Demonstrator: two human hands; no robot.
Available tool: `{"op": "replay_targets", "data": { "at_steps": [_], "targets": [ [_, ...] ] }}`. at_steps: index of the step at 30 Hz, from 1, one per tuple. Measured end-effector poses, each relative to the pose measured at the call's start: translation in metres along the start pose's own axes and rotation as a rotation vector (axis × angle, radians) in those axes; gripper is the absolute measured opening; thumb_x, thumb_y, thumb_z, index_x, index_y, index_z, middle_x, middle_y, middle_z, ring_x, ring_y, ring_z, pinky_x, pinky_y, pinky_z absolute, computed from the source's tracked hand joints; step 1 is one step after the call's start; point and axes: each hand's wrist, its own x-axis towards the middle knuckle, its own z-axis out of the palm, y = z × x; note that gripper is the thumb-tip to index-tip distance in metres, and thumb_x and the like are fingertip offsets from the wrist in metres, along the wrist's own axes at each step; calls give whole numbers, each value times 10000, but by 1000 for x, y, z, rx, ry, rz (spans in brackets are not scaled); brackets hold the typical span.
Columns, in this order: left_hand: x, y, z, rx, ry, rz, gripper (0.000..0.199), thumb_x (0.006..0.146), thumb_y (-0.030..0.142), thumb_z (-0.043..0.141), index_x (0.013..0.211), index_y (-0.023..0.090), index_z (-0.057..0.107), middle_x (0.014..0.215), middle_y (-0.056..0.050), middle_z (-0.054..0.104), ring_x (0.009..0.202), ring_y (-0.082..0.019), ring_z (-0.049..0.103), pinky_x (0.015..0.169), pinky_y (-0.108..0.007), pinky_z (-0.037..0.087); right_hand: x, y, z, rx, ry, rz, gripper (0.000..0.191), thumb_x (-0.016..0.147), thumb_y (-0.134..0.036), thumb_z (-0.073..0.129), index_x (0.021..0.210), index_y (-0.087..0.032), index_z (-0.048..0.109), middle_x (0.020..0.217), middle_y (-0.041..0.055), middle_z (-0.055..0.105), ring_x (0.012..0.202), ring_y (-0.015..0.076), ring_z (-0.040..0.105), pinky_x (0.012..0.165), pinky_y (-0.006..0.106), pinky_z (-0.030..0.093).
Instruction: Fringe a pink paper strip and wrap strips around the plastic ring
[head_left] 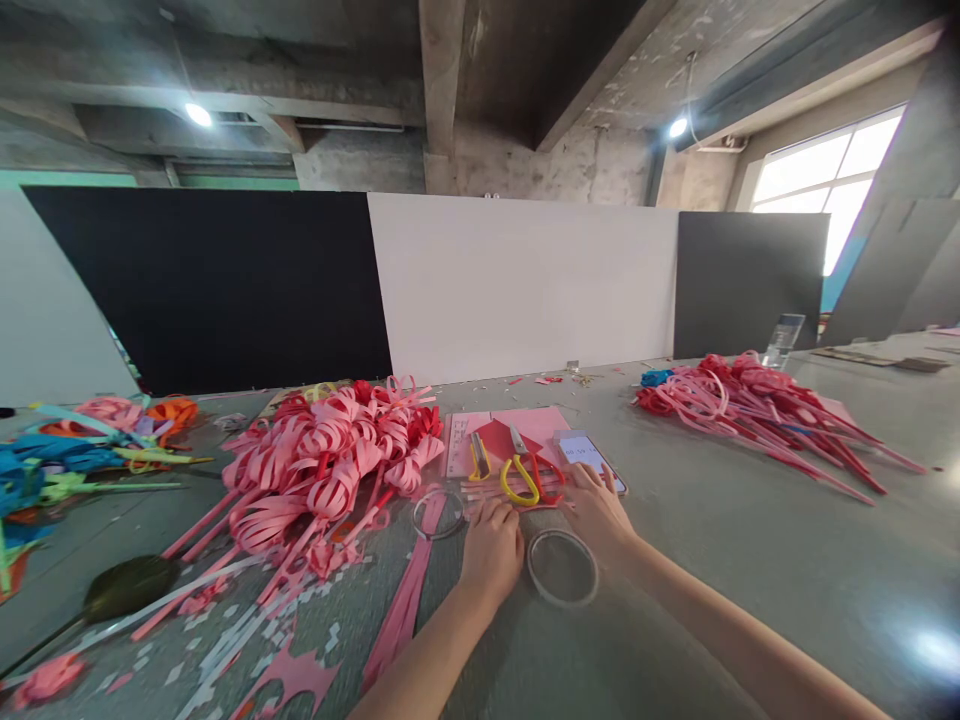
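My left hand (491,550) rests on the table with curled fingers at the near edge of some thin pink paper strips (480,490); what its fingertips hold, if anything, is hidden. My right hand (602,512) lies palm down, fingers stretched, by the lower edge of a phone (589,458) with a lit white screen. Between and beyond the hands are scissors (521,482) with yellow and red handles and a yellow cutter (478,456), above pink and red paper sheets (540,424). One clear tape roll (531,566) lies between my forearms, another tape roll (417,520) left of my left hand.
Left stands a big heap of pink paper-strip flowers (322,450), with blue and orange ones (34,465) farther left. Paper scraps (296,680) and long pink strips (397,625) lie in front. More pink flowers (750,400) and a clear glass (784,340) are at the right.
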Motion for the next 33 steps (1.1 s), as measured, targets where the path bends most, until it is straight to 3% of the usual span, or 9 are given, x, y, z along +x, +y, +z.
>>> {"op": "replay_targets", "data": {
  "at_steps": [5,11,20,33],
  "targets": [
    [-1,-1,0,8,2,-12,231,733,79,451,895,165,592,917,-49,606,972,-196,491,935,-378,313,19,-3,13,-2,-38,0,161,683,-152,507,653,-238,640,1069,55,541,1111,266,372,949,575,54],
    [-1,-2,1,31,8,-50,216,724,106,467,894,150,592,952,-62,602,1006,-213,470,946,-375,308,18,2,19,2,-14,32,208,702,-164,478,726,-271,656,1129,39,515,1122,267,362,929,604,28],
    [-1,-3,5,39,11,-81,288,740,132,449,1007,127,556,1091,-93,565,1093,-230,422,967,-410,283,20,-1,13,-14,27,24,213,725,-172,478,746,-285,657,1132,36,512,1143,261,349,950,579,-3],
    [0,0,-1,60,29,-106,261,723,124,455,957,125,570,1041,-86,572,1070,-223,437,965,-398,281,17,0,19,5,-61,109,250,713,-160,449,732,-277,669,1180,23,492,1162,218,323,960,508,-58]
  ]
}}
